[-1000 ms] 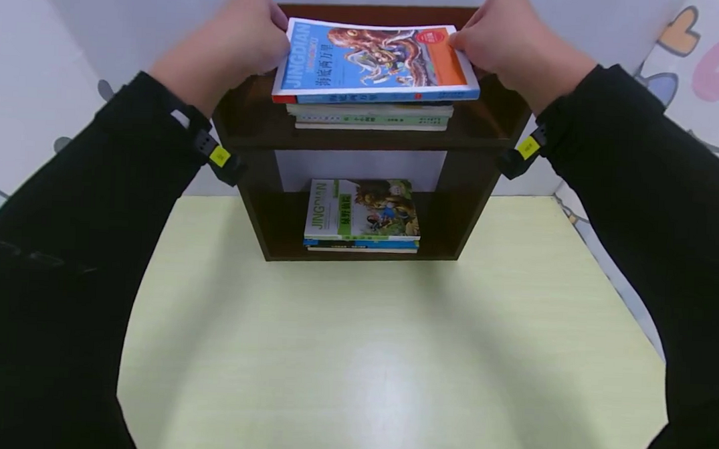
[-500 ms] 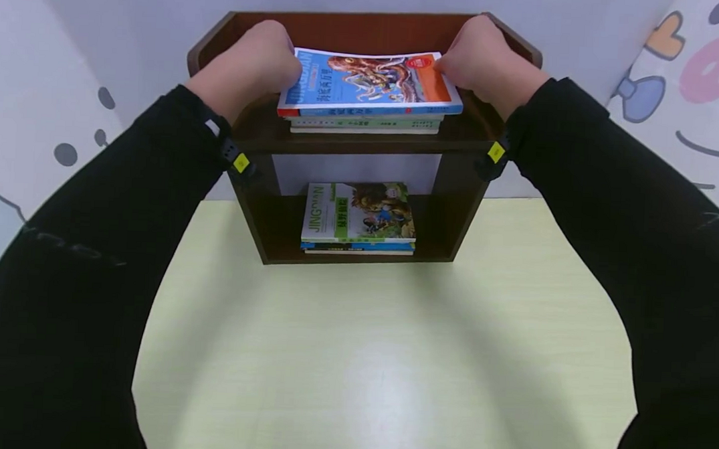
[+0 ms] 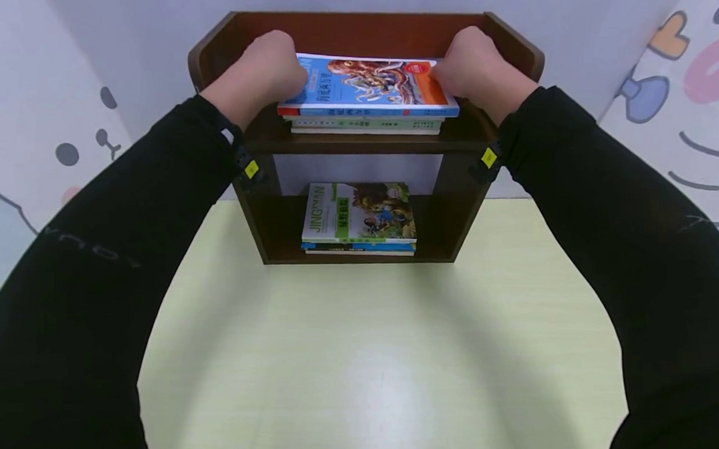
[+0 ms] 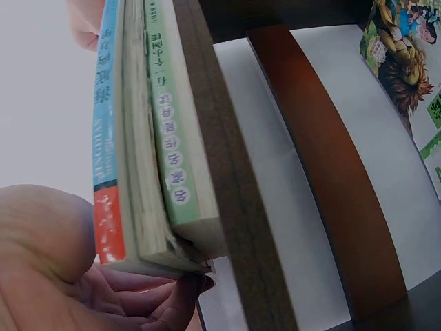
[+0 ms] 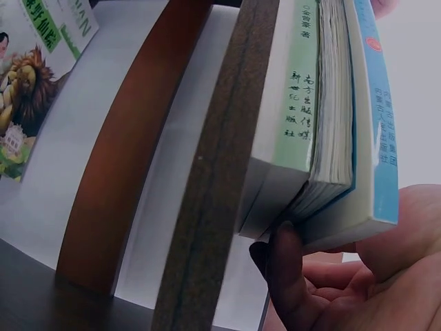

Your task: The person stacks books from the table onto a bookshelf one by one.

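A blue book [image 3: 371,84] with an octopus cover lies flat on top of a small stack on the upper shelf. My left hand [image 3: 272,72] grips its left end, and my right hand [image 3: 470,67] its right end. In the left wrist view, the left fingers [image 4: 176,303] curl around the ends of the upper books. The right fingers [image 5: 286,269] reach the books' ends in the right wrist view. Underneath are a book with worn page edges [image 4: 143,172] and a green-spined book [image 4: 176,152], which rests on the shelf board [image 4: 238,186].
The dark brown two-tier bookshelf [image 3: 363,144] stands on a pale table [image 3: 384,359] against a wall. Its lower shelf holds another stack, topped by a green-and-white book [image 3: 360,212]. Cartoon-patterned panels [image 3: 703,85] flank it.
The blue book has come down and back onto the stack, held by both hands. Both hands have lowered and moved inward. The view has shifted, and the shelf's top now shows more fully.
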{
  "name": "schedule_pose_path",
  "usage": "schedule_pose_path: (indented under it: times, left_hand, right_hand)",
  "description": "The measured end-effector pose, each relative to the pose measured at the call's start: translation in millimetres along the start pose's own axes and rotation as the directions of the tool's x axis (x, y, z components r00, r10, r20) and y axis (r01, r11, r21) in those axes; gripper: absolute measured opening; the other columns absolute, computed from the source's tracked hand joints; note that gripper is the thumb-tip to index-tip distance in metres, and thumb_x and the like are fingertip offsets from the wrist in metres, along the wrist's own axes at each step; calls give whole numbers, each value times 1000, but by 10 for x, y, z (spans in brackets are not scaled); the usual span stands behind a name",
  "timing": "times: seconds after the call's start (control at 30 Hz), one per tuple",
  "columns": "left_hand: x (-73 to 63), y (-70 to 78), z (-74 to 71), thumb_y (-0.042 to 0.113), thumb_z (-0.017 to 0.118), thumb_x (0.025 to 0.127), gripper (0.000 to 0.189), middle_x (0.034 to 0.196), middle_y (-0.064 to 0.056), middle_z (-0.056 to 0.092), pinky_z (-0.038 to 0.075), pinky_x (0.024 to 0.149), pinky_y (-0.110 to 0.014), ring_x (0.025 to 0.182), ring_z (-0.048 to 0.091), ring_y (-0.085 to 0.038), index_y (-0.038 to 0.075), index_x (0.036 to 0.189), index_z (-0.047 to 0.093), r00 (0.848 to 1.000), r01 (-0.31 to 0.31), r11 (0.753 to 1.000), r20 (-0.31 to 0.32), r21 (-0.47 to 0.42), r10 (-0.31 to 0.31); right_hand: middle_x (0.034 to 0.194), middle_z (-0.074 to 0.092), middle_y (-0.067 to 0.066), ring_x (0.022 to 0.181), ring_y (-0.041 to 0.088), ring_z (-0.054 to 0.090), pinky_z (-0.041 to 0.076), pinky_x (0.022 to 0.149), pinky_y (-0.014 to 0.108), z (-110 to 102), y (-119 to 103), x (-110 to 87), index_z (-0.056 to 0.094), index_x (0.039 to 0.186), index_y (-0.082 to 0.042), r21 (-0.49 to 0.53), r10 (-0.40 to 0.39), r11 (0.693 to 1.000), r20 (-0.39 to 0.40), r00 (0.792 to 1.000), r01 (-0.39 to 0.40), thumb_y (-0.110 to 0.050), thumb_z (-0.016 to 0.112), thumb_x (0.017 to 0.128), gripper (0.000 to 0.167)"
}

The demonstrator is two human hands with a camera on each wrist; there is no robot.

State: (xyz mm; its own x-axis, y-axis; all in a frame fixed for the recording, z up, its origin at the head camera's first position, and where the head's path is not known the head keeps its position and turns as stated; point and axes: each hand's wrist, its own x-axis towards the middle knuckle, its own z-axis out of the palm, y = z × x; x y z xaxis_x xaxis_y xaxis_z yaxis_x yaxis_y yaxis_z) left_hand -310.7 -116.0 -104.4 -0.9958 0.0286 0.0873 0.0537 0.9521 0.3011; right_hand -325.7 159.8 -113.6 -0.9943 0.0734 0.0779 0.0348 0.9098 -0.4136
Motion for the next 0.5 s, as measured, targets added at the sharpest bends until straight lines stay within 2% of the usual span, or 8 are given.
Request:
schedule_pose_path:
  times: [0.07,0.2,0.27,0.37,0.43,0.5]
  left_hand:
    - [-9,-1,8,35,48,115,64,157,-17,55,54,112,-33,132,62,-27,4,170,37,1000,4,1000,1,5,-4]
    - [-22,-9,6,39,48,114,65,156,-16,56,53,113,-33,131,62,-27,5,169,40,1000,3,1000,-10,6,-3]
    - [-28,-22,-2,40,47,114,64,154,-16,58,54,111,-32,129,61,-27,5,167,43,1000,-11,1000,-13,7,11]
    - [-44,-48,-10,43,47,114,66,159,-14,54,52,114,-32,135,58,-28,8,170,41,999,-49,999,-21,-14,49]
    - [-106,-68,-9,44,47,113,68,166,-12,49,48,118,-32,143,53,-27,12,172,38,995,-83,996,-51,-43,80]
    - [-225,-90,-13,45,48,113,69,173,-9,41,44,123,-34,151,47,-25,15,174,34,987,-134,987,-102,-83,126]
  right_hand:
    - [151,59,13,120,24,62,56,103,25,12,-1,3,56,159,-3,-4,-7,1000,0,1000,7,-42,52,115,58]
    - [149,58,14,119,24,61,55,99,25,12,-24,0,51,161,-2,-25,-8,1000,-2,1000,8,-48,51,114,66]
    - [148,58,14,118,24,61,55,97,25,4,-41,-19,50,161,-2,-29,-9,1000,3,1000,9,-51,52,113,69]
    - [140,60,13,113,23,60,56,90,26,-33,-61,-86,55,158,-2,-34,-28,999,4,1000,29,-55,50,112,70]
    - [144,60,15,118,26,60,58,96,29,-77,-69,-178,53,160,-3,-39,-58,998,-8,998,58,-57,48,112,72]
    - [151,58,17,124,28,57,57,105,33,-124,-69,-311,49,164,-5,-39,-103,994,-45,994,101,-58,45,113,74]
